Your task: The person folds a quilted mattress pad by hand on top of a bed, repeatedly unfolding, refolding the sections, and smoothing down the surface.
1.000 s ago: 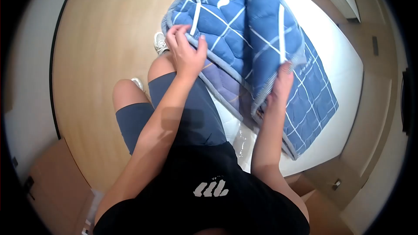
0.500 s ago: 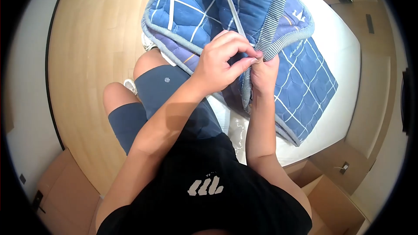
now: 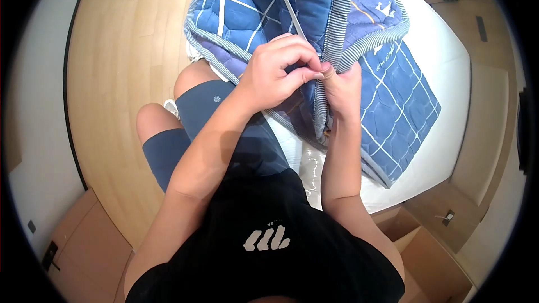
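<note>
The pad [image 3: 314,0] lies straight ahead of the person, beyond both hands and mostly up and away from the body, partly raised in folds; its striped trim [image 3: 339,11] runs as a long line nearly fore and aft, down to the spot where the two hands meet; the right hand [image 3: 343,90] is on the outer side of that line, the left hand [image 3: 281,70] on the inner, and their thumbs all but touch.

The right hand is closed round the trimmed edge, thumb uppermost; the left hand has thumb and forefinger drawn together at the same edge, though what sits between those tips is hidden, so I cannot tell whether it grasps anything; a flat white strap [image 3: 291,11] slants down towards its knuckles, its lower end out of sight.

The cloth is plump and quilted, blue with white grid lines; the underside [image 3: 365,17] is purple with orange lines and a white crown; the trim is a rounded, ribbed-looking roll in fine stripes; a flatter gridded panel [image 3: 398,112] spreads to the right over the smooth white bed [image 3: 443,50]; shiny, crinkled clear plastic [image 3: 311,171] lies near the right forearm.
</note>
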The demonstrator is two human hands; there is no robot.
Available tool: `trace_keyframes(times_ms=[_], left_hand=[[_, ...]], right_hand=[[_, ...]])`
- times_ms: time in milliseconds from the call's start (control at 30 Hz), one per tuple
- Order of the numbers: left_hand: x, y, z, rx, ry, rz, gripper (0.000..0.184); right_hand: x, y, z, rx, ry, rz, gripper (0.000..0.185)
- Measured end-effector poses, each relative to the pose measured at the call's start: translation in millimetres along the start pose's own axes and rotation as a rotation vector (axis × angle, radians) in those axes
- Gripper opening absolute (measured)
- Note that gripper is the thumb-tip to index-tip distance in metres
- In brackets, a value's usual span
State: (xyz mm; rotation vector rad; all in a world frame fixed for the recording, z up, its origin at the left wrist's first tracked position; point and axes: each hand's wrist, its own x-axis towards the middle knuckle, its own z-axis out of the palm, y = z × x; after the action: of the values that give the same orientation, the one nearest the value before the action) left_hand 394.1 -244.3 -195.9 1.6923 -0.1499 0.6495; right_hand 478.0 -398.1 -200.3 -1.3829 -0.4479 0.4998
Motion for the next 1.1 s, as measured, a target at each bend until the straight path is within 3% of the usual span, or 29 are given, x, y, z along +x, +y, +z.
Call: trace_keyframes(times_ms=[167, 467, 567, 600, 667, 700, 733, 800, 867, 933, 1033, 1100], left_hand=[[4, -2, -13, -0.073, -0.177, -0.095, 0.009], [-8, -8, -16, -0.339, -0.142, -0.322, 0.009], [-20, -11, -33, -0.474, -0.007, -0.308, 0.009], [-28, -17, -47, -0.456, 0.116, -0.264, 0.008], [-57, -39, -89, -0.434, 0.528, -0.381, 0.007], [-70, -50, -124, -0.653, 0.571, -0.244, 0.009], [-94, -62, -165, -0.711, 0.725, -0.274, 0.008], [-157, -75, -247, -0.999, 1.042, -0.307, 0.018], [-237, -82, -307, -0.881, 1.239, -0.312, 0.018], [-277, -64, -315, -0.575, 1.534, -0.478, 0.008], [-302, -45, -291, -0.195, 1.580, -0.833, 0.016], [-318, -58, -279, -0.151, 1.430, -0.902, 0.027]], right_hand=[[4, 0, -6, -0.070, -0.089, 0.053, 0.054], [4, 1, -3, -0.072, -0.107, 0.080, 0.065], [0, 15, -11, -0.101, -0.050, 0.082, 0.066], [-1, 20, -13, -0.109, -0.021, 0.086, 0.065], [-3, 20, -16, -0.148, 0.090, 0.019, 0.046], [-4, 22, -21, -0.142, 0.140, 0.032, 0.040], [-3, 21, -19, -0.102, 0.242, 0.001, 0.031], [-4, 25, -34, -0.067, 0.343, 0.018, 0.031], [-3, 25, -45, 0.003, 0.437, 0.026, 0.034], [-4, 23, -64, 0.061, 0.453, 0.075, 0.040], [-2, 27, -70, 0.176, 0.533, 0.114, 0.045], [-1, 33, -71, 0.135, 0.566, 0.126, 0.046]])
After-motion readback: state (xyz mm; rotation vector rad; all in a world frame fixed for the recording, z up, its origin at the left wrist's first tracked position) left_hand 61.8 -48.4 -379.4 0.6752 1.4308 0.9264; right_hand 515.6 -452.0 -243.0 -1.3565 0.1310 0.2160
